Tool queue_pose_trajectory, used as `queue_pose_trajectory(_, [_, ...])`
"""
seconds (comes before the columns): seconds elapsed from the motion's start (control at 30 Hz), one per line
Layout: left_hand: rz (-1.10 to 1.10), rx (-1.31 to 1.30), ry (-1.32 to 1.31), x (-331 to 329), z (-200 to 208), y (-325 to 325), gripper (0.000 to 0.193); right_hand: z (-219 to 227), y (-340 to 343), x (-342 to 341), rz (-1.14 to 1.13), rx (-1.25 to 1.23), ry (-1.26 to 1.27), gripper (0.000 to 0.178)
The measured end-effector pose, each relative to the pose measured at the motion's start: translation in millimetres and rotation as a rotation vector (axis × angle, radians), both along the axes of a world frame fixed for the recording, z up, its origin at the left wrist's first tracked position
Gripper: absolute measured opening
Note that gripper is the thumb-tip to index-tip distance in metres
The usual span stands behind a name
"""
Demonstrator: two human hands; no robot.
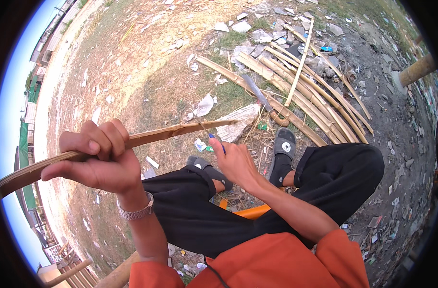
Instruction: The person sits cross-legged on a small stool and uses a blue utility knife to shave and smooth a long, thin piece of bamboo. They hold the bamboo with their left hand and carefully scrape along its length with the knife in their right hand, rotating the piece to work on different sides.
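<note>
My left hand (101, 161) is wrapped round a long split bamboo strip (166, 132), which runs from the left edge of view to above my feet. In my right hand (236, 163) is a small knife (211, 136) with a blue handle, most of it hidden by my fingers. Its thin blade reaches up to the strip near the far end and seems to touch it. Beyond the strip's tip lies a pale, rough wood block (240, 120). A machete (257, 91) with a curved brown handle rests by the bamboo pile.
Several split bamboo lengths (320, 103) lie in a pile ahead and to the right. A thick bamboo post (417, 70) stands at far right. I sit on something orange (252, 212), knees apart, sandals on littered ground. Broken tile pieces (241, 27) are scattered beyond.
</note>
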State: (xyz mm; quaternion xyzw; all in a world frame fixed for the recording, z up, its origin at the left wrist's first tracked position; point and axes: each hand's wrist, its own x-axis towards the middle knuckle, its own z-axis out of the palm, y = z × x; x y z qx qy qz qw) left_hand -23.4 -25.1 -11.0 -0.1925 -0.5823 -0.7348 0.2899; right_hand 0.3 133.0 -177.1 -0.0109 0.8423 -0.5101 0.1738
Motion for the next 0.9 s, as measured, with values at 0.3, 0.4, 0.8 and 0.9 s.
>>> queue_pose_trajectory(0.3, [-0.276, -0.001, 0.074, 4, -2, 17, 0.058, -7, 11, -4, 0.015, -0.04, -0.096, 0.065])
queue_pose_trajectory(0.4, [-0.173, 0.007, 0.054, 7, -5, 9, 0.056, -48, 14, -6, 0.005, -0.008, -0.158, 0.065])
queue_pose_trajectory(0.8, [-0.37, 0.003, 0.067, 8, -3, 7, 0.056, -87, 15, -6, -0.055, 0.067, -0.183, 0.068])
queue_pose_trajectory(0.9, [-0.369, 0.003, 0.065, 8, -3, 10, 0.056, -78, 10, -5, -0.057, 0.033, -0.188, 0.069])
